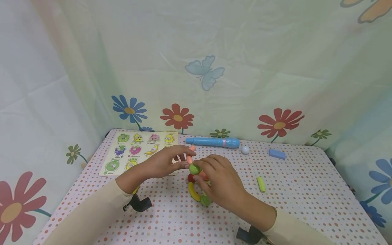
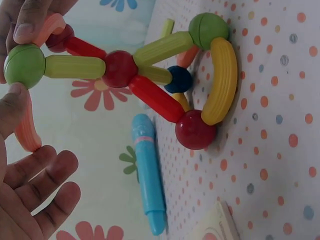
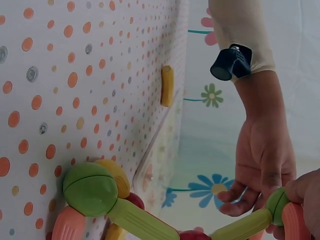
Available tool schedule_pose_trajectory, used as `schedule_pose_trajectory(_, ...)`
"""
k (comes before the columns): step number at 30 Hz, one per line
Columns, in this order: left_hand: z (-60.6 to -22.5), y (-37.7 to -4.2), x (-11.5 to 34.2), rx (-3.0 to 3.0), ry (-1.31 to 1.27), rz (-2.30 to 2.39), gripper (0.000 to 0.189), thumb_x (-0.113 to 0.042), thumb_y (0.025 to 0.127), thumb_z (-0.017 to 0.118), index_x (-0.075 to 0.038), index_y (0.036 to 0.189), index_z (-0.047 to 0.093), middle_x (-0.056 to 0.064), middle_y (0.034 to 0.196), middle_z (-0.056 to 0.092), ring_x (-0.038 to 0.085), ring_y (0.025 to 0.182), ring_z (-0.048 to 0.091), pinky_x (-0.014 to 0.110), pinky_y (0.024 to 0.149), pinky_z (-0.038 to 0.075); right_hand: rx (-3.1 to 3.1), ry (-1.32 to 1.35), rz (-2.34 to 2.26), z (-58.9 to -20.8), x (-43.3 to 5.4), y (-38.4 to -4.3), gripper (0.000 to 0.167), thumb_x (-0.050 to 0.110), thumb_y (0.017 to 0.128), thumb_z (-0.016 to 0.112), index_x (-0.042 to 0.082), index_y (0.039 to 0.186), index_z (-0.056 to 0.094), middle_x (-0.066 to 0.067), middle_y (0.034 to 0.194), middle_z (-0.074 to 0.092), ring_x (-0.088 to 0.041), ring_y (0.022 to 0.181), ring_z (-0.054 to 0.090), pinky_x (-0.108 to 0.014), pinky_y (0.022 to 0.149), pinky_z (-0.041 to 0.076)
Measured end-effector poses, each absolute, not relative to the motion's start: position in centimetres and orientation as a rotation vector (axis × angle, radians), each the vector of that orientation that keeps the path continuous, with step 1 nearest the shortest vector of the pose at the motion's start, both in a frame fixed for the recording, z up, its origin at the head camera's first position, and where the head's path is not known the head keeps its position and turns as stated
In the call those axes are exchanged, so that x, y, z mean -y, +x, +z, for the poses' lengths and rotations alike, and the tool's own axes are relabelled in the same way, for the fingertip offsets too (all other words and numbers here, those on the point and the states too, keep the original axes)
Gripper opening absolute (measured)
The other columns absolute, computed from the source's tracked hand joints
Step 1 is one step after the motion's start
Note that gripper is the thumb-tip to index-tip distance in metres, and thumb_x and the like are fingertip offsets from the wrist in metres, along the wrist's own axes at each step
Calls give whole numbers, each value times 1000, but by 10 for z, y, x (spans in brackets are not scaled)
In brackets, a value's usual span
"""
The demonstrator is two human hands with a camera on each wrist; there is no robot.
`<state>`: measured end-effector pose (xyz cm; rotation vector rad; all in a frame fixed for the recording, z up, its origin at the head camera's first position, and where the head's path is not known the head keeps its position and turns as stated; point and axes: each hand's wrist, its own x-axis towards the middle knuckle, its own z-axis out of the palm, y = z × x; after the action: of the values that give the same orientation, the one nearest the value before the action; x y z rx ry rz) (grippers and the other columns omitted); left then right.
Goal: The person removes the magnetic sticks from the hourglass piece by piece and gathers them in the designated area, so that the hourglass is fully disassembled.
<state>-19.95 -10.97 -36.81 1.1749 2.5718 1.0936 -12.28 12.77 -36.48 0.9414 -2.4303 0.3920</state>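
Observation:
A toy structure of coloured balls and sticks stands on the table, with a yellow curved stick (image 2: 225,82) low down and a red ball (image 2: 120,69) in its middle. A light green stick (image 2: 75,66) runs from that ball to the raised green ball (image 2: 24,66). Two orange curved sticks are at the raised ball. My left hand (image 1: 163,160) has its thumb at this ball and a fingertip at the end of one orange curved stick (image 2: 27,127). From the other side my right hand (image 1: 222,178) grips the green ball beside the second orange curved stick (image 3: 295,220). Its fingers partly hide the joint.
Behind the hands lie a blue pen-shaped tube (image 1: 212,142), a white ball (image 1: 245,150) and a blue block (image 1: 277,154). A light green stick (image 1: 261,184) is to the right. On the left, a fruit picture sheet (image 1: 107,154) lies flat; a yellow stick (image 3: 167,86) is nearer me.

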Motion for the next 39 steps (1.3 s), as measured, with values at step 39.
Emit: schedule_pose_trajectory(39, -397, -183, 148, -2759, 1238, 835, 30, -29, 92, 77, -27, 120, 67, -16, 120, 61, 8, 114, 57, 35, 97, 51, 2427, 925, 399, -367, -127, -122, 42, 27, 86, 84, 15, 124, 70, 1, 114, 71, -24, 112, 58, -44, 99, 46)
